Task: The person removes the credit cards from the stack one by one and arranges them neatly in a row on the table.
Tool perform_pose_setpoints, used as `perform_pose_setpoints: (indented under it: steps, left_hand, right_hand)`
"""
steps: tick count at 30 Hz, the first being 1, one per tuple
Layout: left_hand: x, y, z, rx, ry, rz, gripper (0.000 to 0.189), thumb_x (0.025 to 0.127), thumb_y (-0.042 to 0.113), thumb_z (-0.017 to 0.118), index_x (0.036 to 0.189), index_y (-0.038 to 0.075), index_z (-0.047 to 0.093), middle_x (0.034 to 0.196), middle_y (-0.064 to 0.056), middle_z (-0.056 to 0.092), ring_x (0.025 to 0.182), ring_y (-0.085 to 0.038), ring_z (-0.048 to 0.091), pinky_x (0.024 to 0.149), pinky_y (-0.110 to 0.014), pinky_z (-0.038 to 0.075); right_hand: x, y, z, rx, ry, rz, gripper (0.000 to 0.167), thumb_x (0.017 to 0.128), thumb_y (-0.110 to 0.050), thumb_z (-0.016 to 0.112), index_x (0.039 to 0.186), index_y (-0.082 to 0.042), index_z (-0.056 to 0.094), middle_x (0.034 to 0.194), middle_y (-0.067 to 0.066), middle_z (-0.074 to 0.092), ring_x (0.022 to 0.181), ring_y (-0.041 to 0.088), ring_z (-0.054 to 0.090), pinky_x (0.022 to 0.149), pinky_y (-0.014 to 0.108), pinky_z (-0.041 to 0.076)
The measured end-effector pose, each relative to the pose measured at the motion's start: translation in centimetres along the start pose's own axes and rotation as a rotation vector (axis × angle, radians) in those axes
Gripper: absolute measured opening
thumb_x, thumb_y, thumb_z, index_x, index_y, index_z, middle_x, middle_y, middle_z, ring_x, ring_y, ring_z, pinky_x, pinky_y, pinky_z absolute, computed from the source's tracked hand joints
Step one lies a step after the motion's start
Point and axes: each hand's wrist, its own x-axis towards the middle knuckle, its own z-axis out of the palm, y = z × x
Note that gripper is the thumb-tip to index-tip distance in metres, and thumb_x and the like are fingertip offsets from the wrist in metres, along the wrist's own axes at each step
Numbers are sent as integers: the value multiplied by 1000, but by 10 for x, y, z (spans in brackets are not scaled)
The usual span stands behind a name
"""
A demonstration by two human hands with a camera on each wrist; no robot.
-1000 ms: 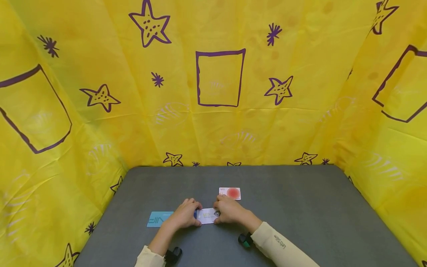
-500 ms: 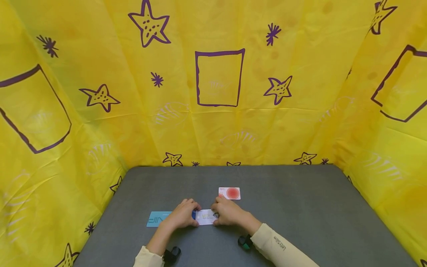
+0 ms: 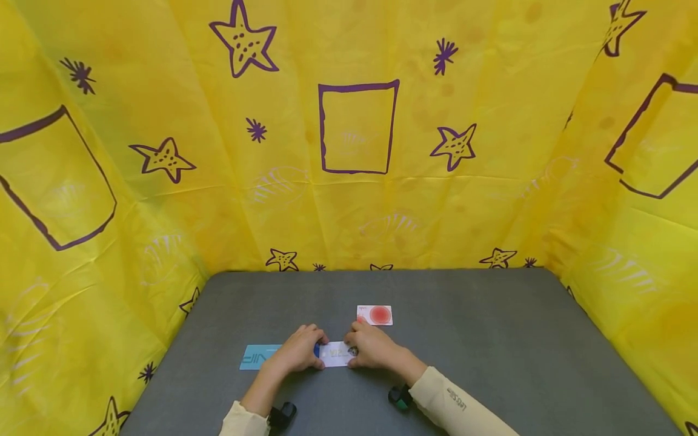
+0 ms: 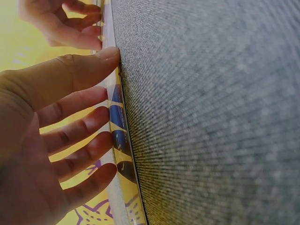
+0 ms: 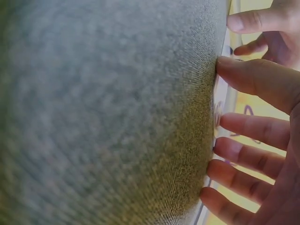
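A white card (image 3: 336,353) with blue at its left end lies on the grey table (image 3: 491,339), near the front. My left hand (image 3: 305,351) pinches its left end, and my right hand (image 3: 364,346) pinches its right end. In the left wrist view the card (image 4: 117,136) shows edge-on. There the left thumb (image 4: 89,65) sits at its near edge and the fingers (image 4: 84,126) at its face. In the right wrist view the right fingers (image 5: 248,140) touch the card (image 5: 220,112) in the same way.
A light blue card (image 3: 259,357) lies flat just left of my left hand. A white card with a red disc (image 3: 374,315) lies just beyond my right hand. Yellow sheeting with purple stars (image 3: 354,151) walls the table on three sides.
Both hands stay on the white card. The right hand has crept slightly to the left; nothing else has moved.
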Motion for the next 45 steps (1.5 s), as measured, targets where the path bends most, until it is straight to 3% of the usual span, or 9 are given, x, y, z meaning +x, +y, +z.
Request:
perform_pose_setpoints:
  steps: [9, 19, 27, 31, 38, 45]
  left_hand:
    - [-1, -2, 5, -7, -5, -20, 38, 67, 17, 87, 98, 6, 67, 94, -3, 59, 88, -20, 49, 79, -38, 44]
    - [0, -4, 6, -10, -4, -34, 39, 67, 17, 87, 99, 6, 67, 96, -4, 60, 90, -22, 51, 80, -42, 44]
    - [0, -5, 7, -13, -18, -45, 41, 68, 19, 86, 101, 6, 66, 97, -4, 59, 92, -22, 51, 83, -46, 44]
    - [2, -6, 4, -47, -27, -48, 42, 69, 18, 86, 104, 6, 66, 98, -6, 59, 93, -23, 51, 84, -48, 43]
    - [12, -8, 1, -111, -11, -87, 43, 75, 20, 82, 111, 5, 64, 96, -5, 59, 91, -21, 50, 83, -46, 43]
    - [32, -5, 5, -133, 37, -110, 35, 80, 21, 77, 109, 6, 66, 100, -6, 61, 97, -23, 53, 90, -46, 46]
  right_hand:
    - [-2, 0, 5, 16, 13, 4, 37, 71, -35, 85, 100, -14, 74, 80, -5, 50, 69, 6, 40, 60, 18, 31]
    - [-1, 0, 4, 12, 11, 2, 38, 72, -35, 84, 103, -14, 73, 86, -5, 55, 75, 6, 46, 64, 18, 35]
    - [-1, 3, 4, 8, 17, -26, 36, 72, -36, 83, 100, -15, 73, 83, -5, 54, 72, 6, 44, 61, 17, 32]
    - [1, 8, 1, 66, -11, -20, 40, 75, -37, 81, 105, -12, 72, 89, -3, 57, 77, 6, 47, 66, 17, 39]
    - [-1, 21, -4, 216, -51, 3, 39, 81, -35, 77, 111, -11, 70, 98, -2, 60, 84, 7, 51, 77, 20, 46]
    - [0, 39, -14, 265, 59, 14, 33, 82, -34, 76, 105, -10, 72, 96, -1, 64, 87, 11, 56, 79, 27, 49]
